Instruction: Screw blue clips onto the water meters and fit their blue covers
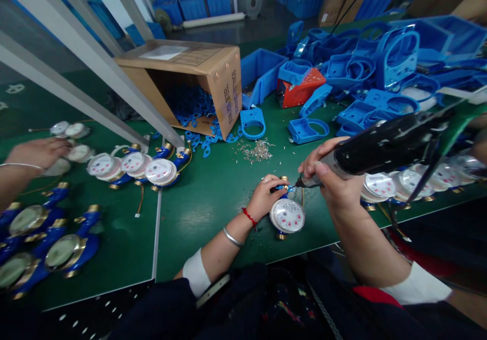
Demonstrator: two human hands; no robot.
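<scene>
My right hand (pixel 338 180) is wrapped round a black and grey electric screwdriver (pixel 380 147), which points left. Its tip reaches the upper end of a water meter (pixel 287 215) with a round white dial and brass ends. My left hand (pixel 266 195), wearing a red cord and a metal bangle, has its fingers pinched at that same end, by a small blue piece (pixel 291 189). Whether they grip the meter's pipe or the small piece is hidden. A heap of small metal screws (pixel 261 150) lies on the green table (pixel 198 218) beyond the meter.
Finished-looking meters (pixel 162 171) stand in a row at left, meter bodies (pixel 63 251) nearer. Another person's hand (pixel 40 155) touches dials at far left. A tipped cardboard box (pixel 228 89) spills small blue parts. Blue brackets (pixel 353 71) pile up at right; more meters (pixel 380 187) stand below.
</scene>
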